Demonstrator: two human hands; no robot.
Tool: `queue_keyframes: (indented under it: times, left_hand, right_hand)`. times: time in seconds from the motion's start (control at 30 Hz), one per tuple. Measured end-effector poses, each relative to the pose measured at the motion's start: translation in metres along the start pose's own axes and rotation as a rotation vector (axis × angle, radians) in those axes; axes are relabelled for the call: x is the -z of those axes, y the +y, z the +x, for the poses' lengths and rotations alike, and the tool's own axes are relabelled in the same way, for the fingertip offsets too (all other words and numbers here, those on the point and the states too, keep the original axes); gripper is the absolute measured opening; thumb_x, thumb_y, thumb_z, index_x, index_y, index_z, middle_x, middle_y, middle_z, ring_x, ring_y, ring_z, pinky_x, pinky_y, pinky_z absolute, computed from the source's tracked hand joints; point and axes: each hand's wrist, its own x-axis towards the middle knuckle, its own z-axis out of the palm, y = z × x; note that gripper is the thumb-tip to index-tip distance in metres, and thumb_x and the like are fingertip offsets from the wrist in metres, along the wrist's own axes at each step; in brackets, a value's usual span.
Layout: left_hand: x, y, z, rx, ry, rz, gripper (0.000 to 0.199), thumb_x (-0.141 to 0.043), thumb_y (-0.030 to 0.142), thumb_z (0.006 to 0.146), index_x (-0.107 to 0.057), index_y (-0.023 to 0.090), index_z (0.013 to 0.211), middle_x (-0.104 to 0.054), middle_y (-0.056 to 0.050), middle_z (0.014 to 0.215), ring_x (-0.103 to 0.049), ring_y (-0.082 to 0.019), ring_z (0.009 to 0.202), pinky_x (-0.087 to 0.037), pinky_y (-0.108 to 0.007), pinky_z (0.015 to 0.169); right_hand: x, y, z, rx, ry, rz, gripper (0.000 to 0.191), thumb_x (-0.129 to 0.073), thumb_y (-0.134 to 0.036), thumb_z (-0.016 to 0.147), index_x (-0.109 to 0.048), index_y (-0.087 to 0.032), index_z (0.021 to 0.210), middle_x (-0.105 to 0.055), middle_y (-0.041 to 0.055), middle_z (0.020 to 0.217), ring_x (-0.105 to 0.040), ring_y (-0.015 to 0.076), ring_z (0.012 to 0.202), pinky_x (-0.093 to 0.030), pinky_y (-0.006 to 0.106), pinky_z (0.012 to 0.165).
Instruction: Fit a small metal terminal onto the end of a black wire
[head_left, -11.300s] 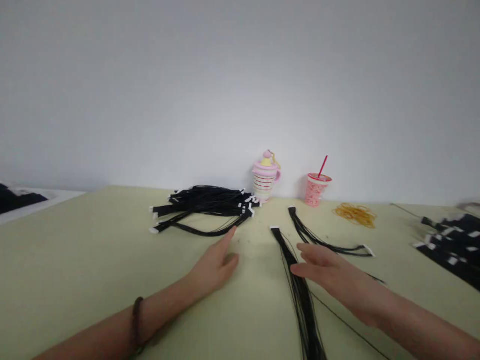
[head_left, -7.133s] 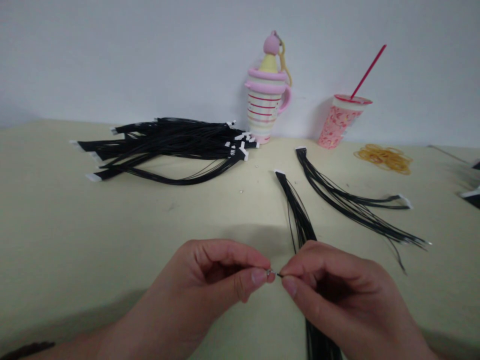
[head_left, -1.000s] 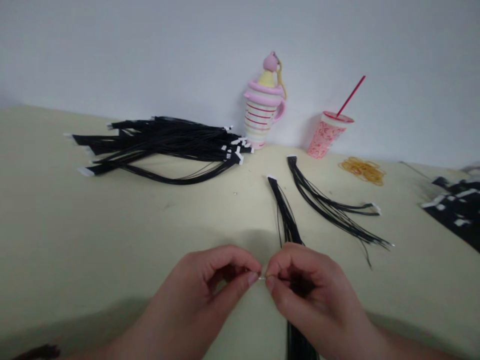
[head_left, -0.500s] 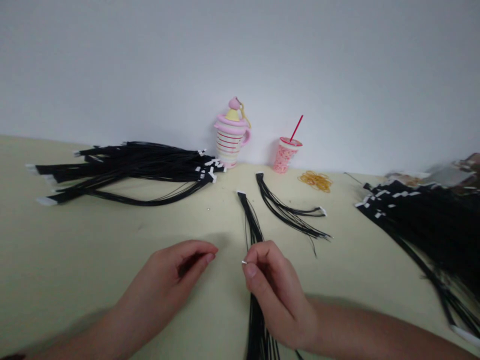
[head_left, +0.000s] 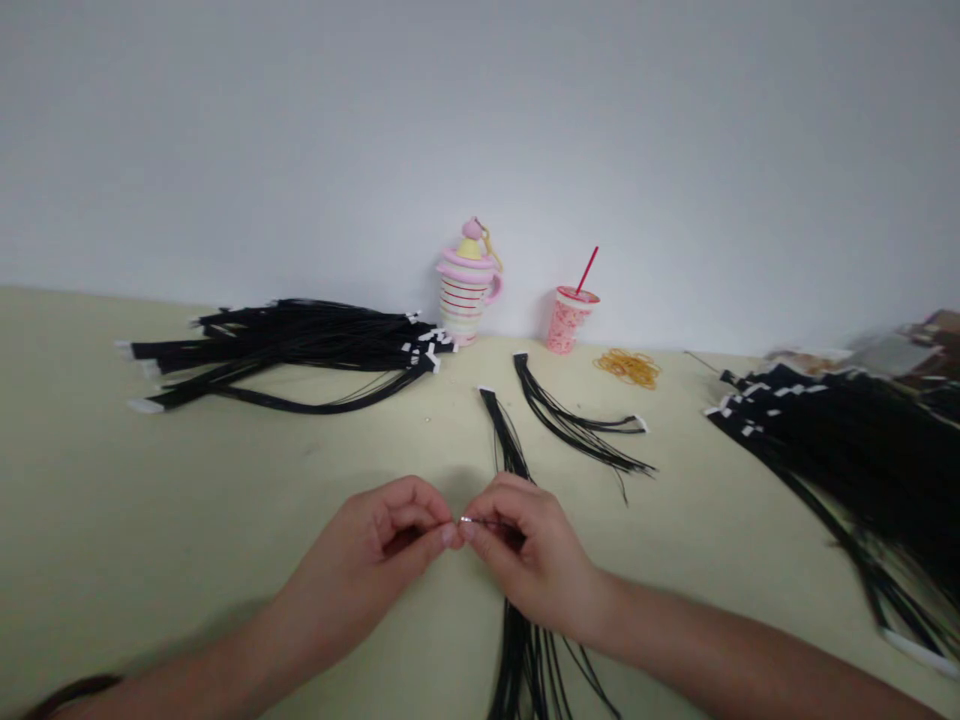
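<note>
where the right hand (head_left: pixel 536 545) pinches, a wire end (head_left: pixel 466 520) protrudes

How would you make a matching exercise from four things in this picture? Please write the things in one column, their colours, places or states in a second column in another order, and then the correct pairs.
Things:
1. mug
2. straw
3. rubber bands
4. right hand

Descriptions:
A. yellowish, in a loose heap
B. pinching a thin wire
C. upright, with red stripes
D. plain red, slanting upward

Right pairs: 1-C, 2-D, 3-A, 4-B.
</note>
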Motion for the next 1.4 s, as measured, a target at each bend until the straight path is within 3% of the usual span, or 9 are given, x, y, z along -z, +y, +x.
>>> queue_keyframes:
  times: [0.2,0.4,0.63,1.2,1.4]
  left_hand:
    - [0.003,-0.002,0.005,0.059,-0.051,-0.096,0.022,-0.064,0.036,0.075,-0.053,0.017,0.074,-0.059,0.002,0.065,-0.053,-0.011,0.062,-0.038,-0.019,0.057]
    - [0.005,-0.008,0.007,0.073,-0.045,-0.056,0.022,-0.060,0.037,0.079,-0.054,0.017,0.074,-0.050,0.005,0.058,-0.044,-0.009,0.056,-0.035,-0.019,0.053]
    - [0.002,-0.005,0.001,0.036,-0.022,0.025,0.020,-0.056,0.037,0.081,-0.057,0.018,0.073,-0.060,0.002,0.067,-0.054,-0.012,0.066,-0.042,-0.019,0.061]
    - [-0.003,0.005,0.000,0.064,0.056,0.016,0.011,-0.062,0.025,0.071,-0.062,0.018,0.062,-0.064,0.002,0.059,-0.058,-0.011,0.056,-0.045,-0.015,0.053]
    - [-0.003,0.002,0.000,0.056,0.055,0.018,0.010,-0.061,0.023,0.073,-0.063,0.019,0.064,-0.064,0.002,0.062,-0.058,-0.010,0.059,-0.045,-0.015,0.056]
  right_hand:
    - [-0.001,0.000,-0.003,0.079,-0.017,-0.065,0.010,-0.047,-0.008,0.081,-0.054,-0.015,0.079,-0.049,0.0022,0.074,-0.049,0.0143,0.070,-0.039,0.024,0.062]
    - [-0.002,0.003,-0.002,0.074,0.001,-0.045,0.007,-0.052,-0.011,0.080,-0.058,-0.014,0.080,-0.049,0.0023,0.074,-0.048,0.0125,0.065,-0.039,0.022,0.057]
    - [-0.001,0.003,-0.005,0.073,-0.035,-0.055,0.011,-0.050,-0.008,0.076,-0.058,-0.014,0.079,-0.051,0.0033,0.074,-0.049,0.0139,0.067,-0.037,0.022,0.054]
    - [0.000,-0.001,-0.005,-0.034,-0.111,0.014,0.014,-0.049,-0.003,0.068,-0.054,-0.014,0.076,-0.044,-0.0005,0.070,-0.040,0.0080,0.054,-0.029,0.019,0.048]
    - [0.001,-0.001,-0.003,-0.091,-0.056,0.121,0.013,-0.049,-0.004,0.067,-0.054,-0.014,0.073,-0.043,-0.0005,0.069,-0.041,0.0090,0.056,-0.028,0.019,0.047]
